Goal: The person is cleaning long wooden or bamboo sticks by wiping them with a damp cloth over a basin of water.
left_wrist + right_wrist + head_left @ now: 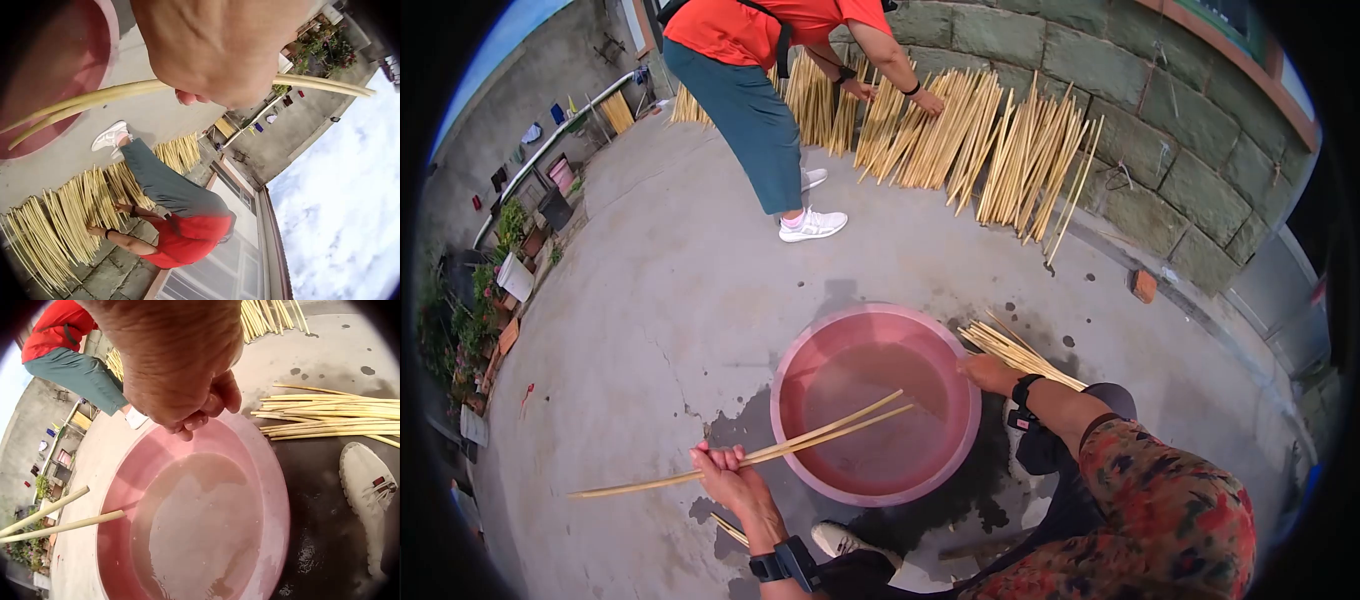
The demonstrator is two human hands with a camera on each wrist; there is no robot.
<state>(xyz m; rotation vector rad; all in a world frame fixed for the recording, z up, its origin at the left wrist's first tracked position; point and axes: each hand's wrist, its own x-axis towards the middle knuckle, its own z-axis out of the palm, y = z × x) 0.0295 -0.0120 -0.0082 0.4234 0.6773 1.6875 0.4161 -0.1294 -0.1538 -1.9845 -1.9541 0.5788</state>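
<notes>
Two thin, pale yellow sticks (pixel 835 432) are gripped near their middle by the left hand (pixel 740 492), their right ends above a pink round tub (pixel 972 410) of cloudy water. In the left wrist view the fingers curl under around the sticks (pixel 81 105), partly hidden behind the hand (pixel 219 50). The right hand (pixel 990 373) is over the tub's right rim, close to a loose bundle of sticks (pixel 1025 352) on the ground. In the right wrist view its fingers (pixel 197 420) are curled and nothing shows in them.
Across the tub, a person in a red top (pixel 745 35) bends over many sticks (pixel 945 130) leaning on a stone wall (pixel 1080 50). Wet patches surround the tub. A brick piece (pixel 1143 286) lies at right; potted plants and a white bucket (pixel 515 277) stand at left.
</notes>
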